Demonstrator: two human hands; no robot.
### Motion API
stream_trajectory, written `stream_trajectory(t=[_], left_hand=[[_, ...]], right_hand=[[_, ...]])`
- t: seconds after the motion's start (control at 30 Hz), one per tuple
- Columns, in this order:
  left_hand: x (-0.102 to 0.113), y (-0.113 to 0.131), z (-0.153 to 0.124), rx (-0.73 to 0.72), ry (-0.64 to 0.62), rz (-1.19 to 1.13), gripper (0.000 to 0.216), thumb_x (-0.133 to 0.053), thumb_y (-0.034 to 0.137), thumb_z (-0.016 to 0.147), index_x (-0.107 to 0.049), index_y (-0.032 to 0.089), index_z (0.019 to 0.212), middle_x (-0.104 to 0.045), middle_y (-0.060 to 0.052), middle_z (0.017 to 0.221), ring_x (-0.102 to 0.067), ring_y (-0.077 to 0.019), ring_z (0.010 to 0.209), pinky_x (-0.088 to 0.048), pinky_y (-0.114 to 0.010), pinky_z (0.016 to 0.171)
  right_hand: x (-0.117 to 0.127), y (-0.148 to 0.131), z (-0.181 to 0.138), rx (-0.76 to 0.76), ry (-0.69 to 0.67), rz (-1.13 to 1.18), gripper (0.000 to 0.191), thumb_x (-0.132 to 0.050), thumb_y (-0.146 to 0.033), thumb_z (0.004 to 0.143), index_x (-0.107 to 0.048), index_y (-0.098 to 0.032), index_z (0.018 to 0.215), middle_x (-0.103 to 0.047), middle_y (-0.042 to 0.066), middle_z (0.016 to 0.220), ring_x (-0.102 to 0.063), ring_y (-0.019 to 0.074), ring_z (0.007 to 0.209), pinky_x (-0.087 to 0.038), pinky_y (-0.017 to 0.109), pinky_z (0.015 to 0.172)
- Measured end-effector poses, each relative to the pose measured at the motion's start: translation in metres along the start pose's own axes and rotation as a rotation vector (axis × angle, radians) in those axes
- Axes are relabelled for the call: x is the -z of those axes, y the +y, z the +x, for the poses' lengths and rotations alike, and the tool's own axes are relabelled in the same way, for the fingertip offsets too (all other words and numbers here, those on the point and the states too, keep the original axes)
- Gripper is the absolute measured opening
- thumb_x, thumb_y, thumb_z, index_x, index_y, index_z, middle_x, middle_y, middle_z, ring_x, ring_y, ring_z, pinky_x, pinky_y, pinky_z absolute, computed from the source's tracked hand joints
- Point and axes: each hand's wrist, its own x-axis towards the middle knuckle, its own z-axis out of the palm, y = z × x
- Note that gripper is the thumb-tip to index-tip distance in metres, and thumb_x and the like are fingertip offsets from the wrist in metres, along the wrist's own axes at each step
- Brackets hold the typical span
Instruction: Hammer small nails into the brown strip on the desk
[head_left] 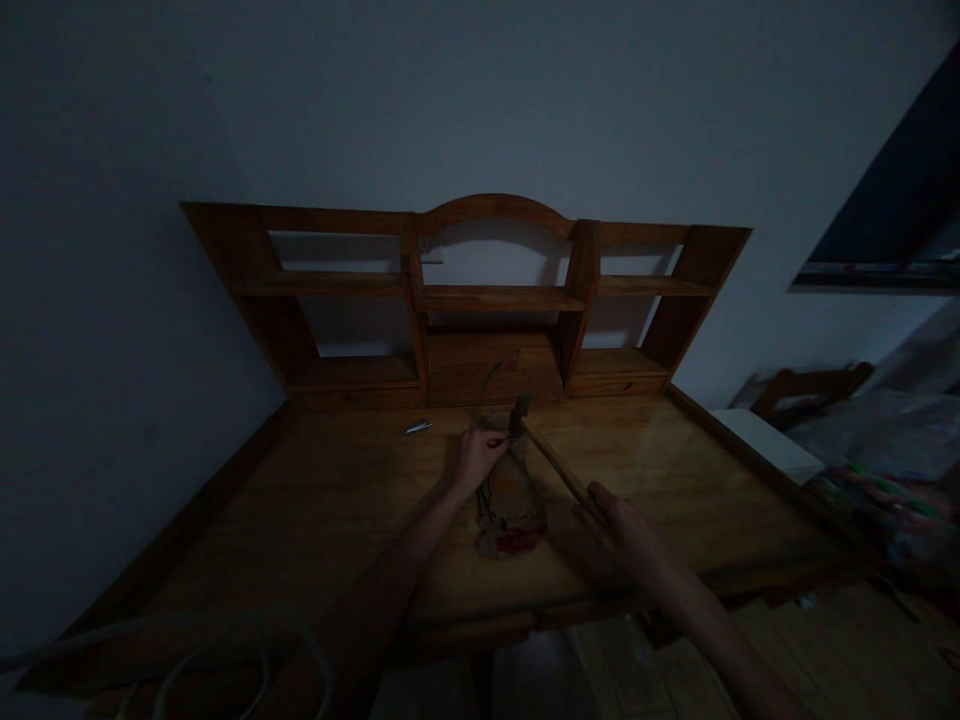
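My right hand (607, 515) is wrapped round the wooden handle of a hammer (559, 465), which slants up and to the left. The hammer's dark head is close beside the fingers of my left hand (480, 457). Those fingers are pinched together at the far part of a worn tan-and-brown piece (510, 495) with ragged edges and a dark red near end. It lies flat on the desk, and its kind is unclear in the dim light. What the left fingertips hold, if anything, is too small to tell. A thin curved strand (491, 372) rises behind the piece.
A small shiny metallic item (418, 427) lies on the wooden desk (337, 500), left of the piece. Wooden shelves (499, 298) stand along the desk's back. Pale cables (300, 625) loop at lower left. A chair (810, 385) and plastic-wrapped things (885, 430) are at right.
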Motion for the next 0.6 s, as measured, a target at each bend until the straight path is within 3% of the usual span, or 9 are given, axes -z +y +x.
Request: stream_trajectory(t=[0.3, 0.6], left_hand=[[-0.0010, -0.0009, -0.0016, 0.011, 0.017, -0.026, 0.017, -0.063, 0.022, 0.081, -0.075, 0.018, 0.093, -0.075, -0.005, 0.092, -0.070, -0.0176, 0.079, -0.051, -0.024, 0.067], [-0.0011, -0.0019, -0.0006, 0.020, -0.006, -0.035, 0.018, -0.062, 0.023, 0.082, -0.075, 0.019, 0.093, -0.075, -0.005, 0.093, -0.070, -0.0184, 0.081, -0.051, -0.024, 0.067]], right_hand=[[-0.0001, -0.0007, -0.0011, -0.026, -0.027, 0.037, 0.022, -0.040, -0.038, 0.091, -0.052, -0.019, 0.093, -0.069, 0.011, 0.073, -0.068, 0.0237, 0.066, -0.038, 0.027, 0.055], [-0.0019, -0.0012, -0.0020, 0.010, 0.030, 0.080, 0.020, -0.043, -0.035, 0.090, -0.056, -0.020, 0.095, -0.070, 0.011, 0.074, -0.068, 0.0238, 0.070, -0.038, 0.026, 0.054]])
